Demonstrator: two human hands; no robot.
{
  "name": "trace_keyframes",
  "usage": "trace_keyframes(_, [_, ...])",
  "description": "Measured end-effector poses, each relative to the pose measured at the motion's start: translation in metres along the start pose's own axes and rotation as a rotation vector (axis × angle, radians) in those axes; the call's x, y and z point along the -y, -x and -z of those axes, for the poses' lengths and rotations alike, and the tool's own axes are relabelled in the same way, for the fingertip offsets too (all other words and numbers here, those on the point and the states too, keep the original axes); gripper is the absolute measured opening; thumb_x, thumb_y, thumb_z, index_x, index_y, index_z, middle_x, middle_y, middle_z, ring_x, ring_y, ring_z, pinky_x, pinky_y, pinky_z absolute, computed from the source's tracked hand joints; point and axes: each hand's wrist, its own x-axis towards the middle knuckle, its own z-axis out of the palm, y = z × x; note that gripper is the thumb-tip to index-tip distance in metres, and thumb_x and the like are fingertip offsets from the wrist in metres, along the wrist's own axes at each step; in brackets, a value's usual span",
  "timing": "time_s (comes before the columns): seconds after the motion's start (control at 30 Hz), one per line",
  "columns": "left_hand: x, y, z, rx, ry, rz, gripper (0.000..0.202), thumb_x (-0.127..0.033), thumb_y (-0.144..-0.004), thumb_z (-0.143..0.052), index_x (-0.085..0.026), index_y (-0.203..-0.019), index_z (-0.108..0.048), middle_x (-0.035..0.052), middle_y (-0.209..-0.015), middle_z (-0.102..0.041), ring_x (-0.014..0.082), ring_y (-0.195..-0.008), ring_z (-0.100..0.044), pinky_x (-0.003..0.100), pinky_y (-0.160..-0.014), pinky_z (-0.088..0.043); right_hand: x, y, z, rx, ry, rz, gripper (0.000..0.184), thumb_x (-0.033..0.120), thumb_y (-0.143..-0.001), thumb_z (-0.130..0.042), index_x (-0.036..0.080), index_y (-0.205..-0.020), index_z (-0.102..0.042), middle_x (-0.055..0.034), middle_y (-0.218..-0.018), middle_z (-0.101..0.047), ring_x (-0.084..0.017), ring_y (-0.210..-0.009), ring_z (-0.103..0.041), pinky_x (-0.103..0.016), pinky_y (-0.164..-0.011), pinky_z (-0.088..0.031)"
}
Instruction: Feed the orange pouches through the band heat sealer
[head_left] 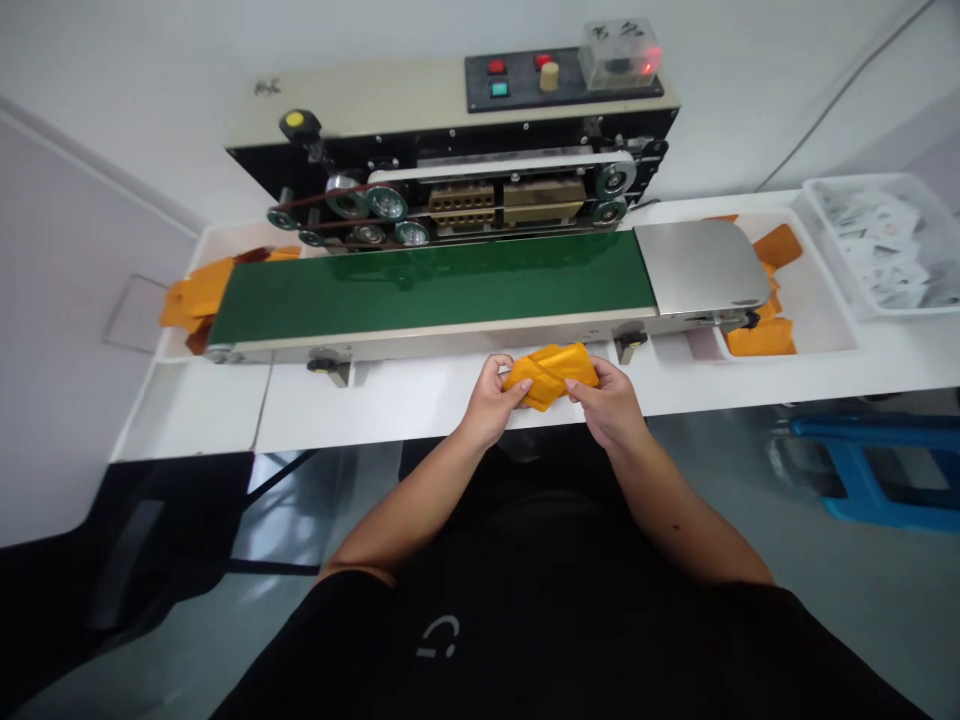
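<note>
Head view: the folded orange pouch (550,376) sits between the left hand (489,405) and right hand (606,405), each grip closed on one end.

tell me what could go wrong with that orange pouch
The pouch is bunched between the left hand and right hand, right above the table edge, so it could slip and fall. The hands are also close to the green belt; reaching across might bring fingers near the exposed pulleys, which could pinch.
</note>
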Motion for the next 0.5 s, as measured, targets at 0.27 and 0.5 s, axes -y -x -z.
trace_keyframes(0.27, [-0.017,0.011,-0.013,-0.041,0.058,-0.031,0.060,-0.056,-0.081,-0.095,-0.020,-0.120,-0.067,0.0083,-0.112,-0.080,0.0252,-0.099,-0.081,0.036,-0.078,-0.069,0.063,0.014,0.014,-0.220,-0.258,0.093,0.037,0.044,-0.085,-0.087,0.032,-0.111,-0.063,-0.0007,-0.109,-0.073,-0.015,-0.080,-0.070,-0.025,-0.057,-0.052])
trace_keyframes(0.5, [-0.010,0.005,-0.003,-0.083,0.034,-0.014,0.057,-0.053,-0.078,-0.098,-0.019,-0.112,-0.068,0.0054,-0.104,-0.079,0.0193,-0.088,-0.077,0.030,-0.072,-0.066,0.160,-0.044,0.049,-0.086,-0.146,0.106,0.032,0.020,-0.093,-0.078,0.030,-0.118,-0.061,0.0001,-0.102,-0.076,-0.012,-0.062,-0.070,-0.023,-0.053,-0.058])
